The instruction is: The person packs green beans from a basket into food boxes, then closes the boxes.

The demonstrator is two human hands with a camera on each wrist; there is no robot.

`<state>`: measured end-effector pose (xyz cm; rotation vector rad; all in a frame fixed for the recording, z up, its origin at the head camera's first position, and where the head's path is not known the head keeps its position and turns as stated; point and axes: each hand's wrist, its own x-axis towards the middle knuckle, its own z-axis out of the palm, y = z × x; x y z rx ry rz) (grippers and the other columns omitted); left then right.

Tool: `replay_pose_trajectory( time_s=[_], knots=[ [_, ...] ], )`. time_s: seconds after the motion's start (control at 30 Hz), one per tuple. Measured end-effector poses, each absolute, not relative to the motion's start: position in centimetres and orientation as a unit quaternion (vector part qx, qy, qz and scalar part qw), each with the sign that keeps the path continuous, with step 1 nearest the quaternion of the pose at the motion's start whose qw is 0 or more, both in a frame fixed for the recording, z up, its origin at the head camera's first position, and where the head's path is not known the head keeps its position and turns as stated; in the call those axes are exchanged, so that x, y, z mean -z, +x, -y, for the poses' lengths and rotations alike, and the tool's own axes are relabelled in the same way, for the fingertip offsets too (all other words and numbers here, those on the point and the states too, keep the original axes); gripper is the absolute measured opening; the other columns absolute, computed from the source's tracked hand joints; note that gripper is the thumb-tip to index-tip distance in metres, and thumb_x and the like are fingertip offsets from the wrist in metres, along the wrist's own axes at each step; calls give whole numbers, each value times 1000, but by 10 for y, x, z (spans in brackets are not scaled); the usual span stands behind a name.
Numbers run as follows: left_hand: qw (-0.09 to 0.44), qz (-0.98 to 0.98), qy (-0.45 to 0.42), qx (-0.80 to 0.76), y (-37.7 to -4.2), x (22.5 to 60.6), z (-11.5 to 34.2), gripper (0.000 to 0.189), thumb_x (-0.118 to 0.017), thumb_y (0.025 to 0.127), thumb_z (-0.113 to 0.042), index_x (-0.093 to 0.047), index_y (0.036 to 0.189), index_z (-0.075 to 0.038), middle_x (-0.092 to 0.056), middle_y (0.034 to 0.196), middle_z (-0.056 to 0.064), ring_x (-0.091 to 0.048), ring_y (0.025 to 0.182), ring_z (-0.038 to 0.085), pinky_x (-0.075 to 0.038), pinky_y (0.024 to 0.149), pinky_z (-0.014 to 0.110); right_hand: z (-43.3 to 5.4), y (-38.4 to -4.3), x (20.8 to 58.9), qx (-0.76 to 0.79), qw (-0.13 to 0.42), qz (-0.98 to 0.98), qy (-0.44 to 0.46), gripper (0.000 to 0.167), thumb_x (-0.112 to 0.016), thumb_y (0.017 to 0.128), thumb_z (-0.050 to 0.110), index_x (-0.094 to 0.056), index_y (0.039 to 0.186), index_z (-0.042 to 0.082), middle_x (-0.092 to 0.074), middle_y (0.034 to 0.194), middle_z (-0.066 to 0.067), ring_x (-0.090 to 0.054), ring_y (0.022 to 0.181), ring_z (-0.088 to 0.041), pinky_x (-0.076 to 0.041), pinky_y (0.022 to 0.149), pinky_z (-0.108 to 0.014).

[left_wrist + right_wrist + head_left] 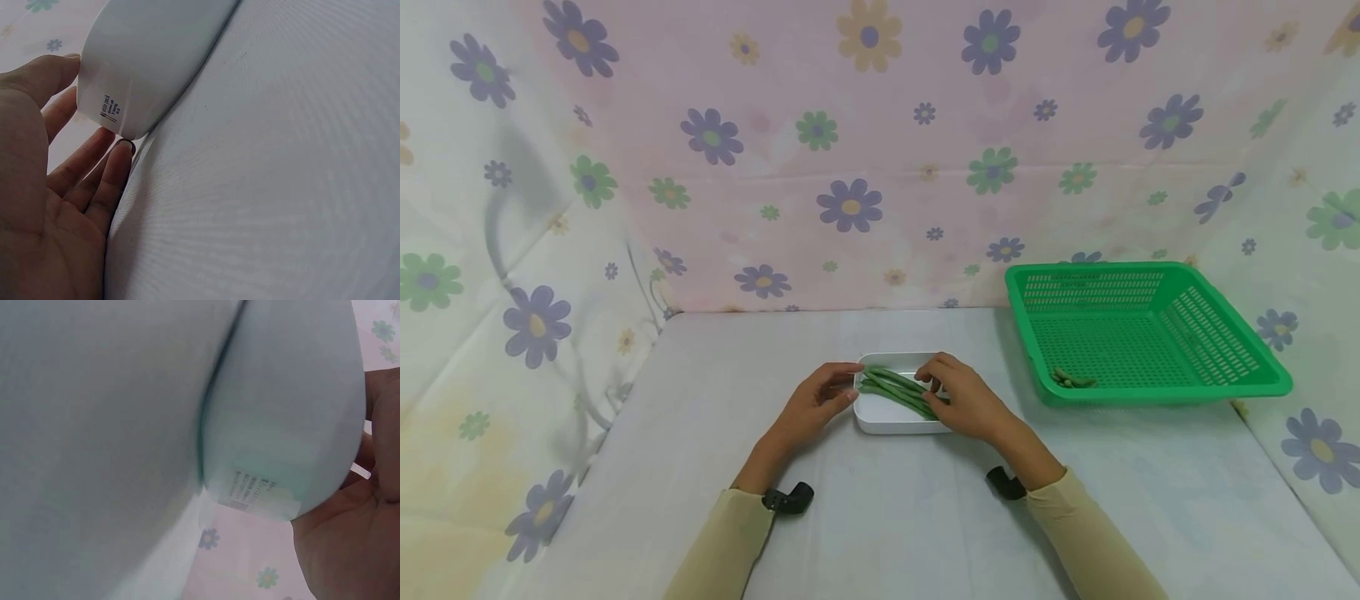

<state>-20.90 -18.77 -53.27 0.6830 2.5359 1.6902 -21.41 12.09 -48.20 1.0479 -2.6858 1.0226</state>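
Several long green beans (895, 394) lie lengthwise in a small white tray (880, 423). My left hand (815, 402) is at the tray's left end, thumb at the rim and fingers loosely bent against the outer wall. The left wrist view shows the tray's printed end (137, 69) between thumb and fingertips. Over the right end, my right hand (967, 400) reaches into the tray, with curled fingers and thumb pinching the right ends of the beans. In the right wrist view, the tray's labelled wall (281, 425) hides the fingertips of the right hand (356, 531).
A large green perforated basket (1157, 392) stands to the right, holding a few small green pieces (1072, 380) in its near left corner. White cloth (865, 533) covers the table. Flowered cloth (887, 250) hangs behind and along both sides.
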Motion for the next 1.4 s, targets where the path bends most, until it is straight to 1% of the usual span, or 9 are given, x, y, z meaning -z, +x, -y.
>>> replay_pose_trajectory(
  time_s=[0.23, 0.37, 0.5, 0.63, 0.7, 0.97, 1.1, 1.27, 1.4],
  knots=[
    [9, -813, 218, -539, -209, 533, 187, 45, -69, 105, -18, -59, 149, -22, -58, 151, 0, -59, 136, 23, -53, 110, 33, -129, -215, 473, -348, 50, 872, 342, 24, -71, 98, -1, -68, 122, 0, -66, 117, -15, -68, 97, -25, -61, 82, -44],
    [4, -814, 219, -537, -209, 533, 187, 45, -70, 105, -18, -59, 149, -23, -58, 151, 0, -60, 136, 24, -53, 109, 33, -135, -215, 465, -347, 69, 870, 342, 24, -72, 97, 1, -68, 121, 2, -67, 116, -14, -68, 95, -21, -61, 83, -43],
    [1, -815, 223, -534, -208, 534, 188, 45, -69, 105, -19, -59, 149, -23, -58, 151, 0, -60, 136, 25, -54, 109, 34, -139, -214, 456, -346, 103, 864, 350, 25, -73, 96, 0, -69, 120, 6, -67, 114, -8, -68, 92, -17, -62, 82, -41],
    [3, -816, 222, -534, -209, 534, 188, 45, -69, 106, -20, -58, 149, -24, -58, 151, -2, -59, 137, 23, -53, 109, 35, -144, -212, 444, -349, 133, 855, 359, 25, -73, 95, -2, -69, 119, 6, -67, 113, -4, -69, 90, -16, -62, 80, -40],
    [4, -815, 221, -535, -209, 534, 188, 45, -69, 106, -19, -58, 149, -24, -58, 152, -2, -59, 137, 23, -53, 110, 36, -147, -210, 438, -352, 138, 852, 363, 26, -72, 95, -4, -69, 119, 5, -66, 114, -4, -69, 91, -17, -61, 80, -40],
    [9, -814, 218, -538, -209, 534, 188, 44, -69, 106, -18, -59, 149, -23, -58, 152, -2, -59, 137, 22, -53, 109, 32, -159, -204, 416, -356, 148, 850, 360, 28, -72, 95, -6, -68, 120, 5, -66, 117, -5, -69, 95, -20, -62, 83, -46],
    [9, -814, 218, -539, -209, 533, 188, 44, -69, 106, -18, -59, 149, -23, -58, 151, -1, -59, 137, 23, -53, 109, 32, -164, -202, 409, -351, 157, 854, 350, 29, -73, 94, -7, -68, 120, 6, -66, 118, -5, -67, 98, -22, -61, 84, -45],
    [11, -812, 218, -541, -208, 532, 187, 44, -69, 106, -19, -59, 149, -24, -58, 151, -2, -59, 137, 23, -53, 109, 32, -172, -198, 398, -336, 174, 863, 335, 29, -75, 95, -3, -69, 121, 7, -67, 120, -3, -66, 102, -21, -60, 85, -41],
    [11, -812, 218, -542, -209, 532, 187, 44, -69, 106, -19, -59, 149, -23, -58, 151, -1, -59, 137, 23, -53, 109, 33, -179, -197, 391, -339, 195, 856, 339, 29, -75, 93, -6, -69, 120, 4, -69, 120, -4, -66, 103, -20, -60, 86, -43]
  ],
)
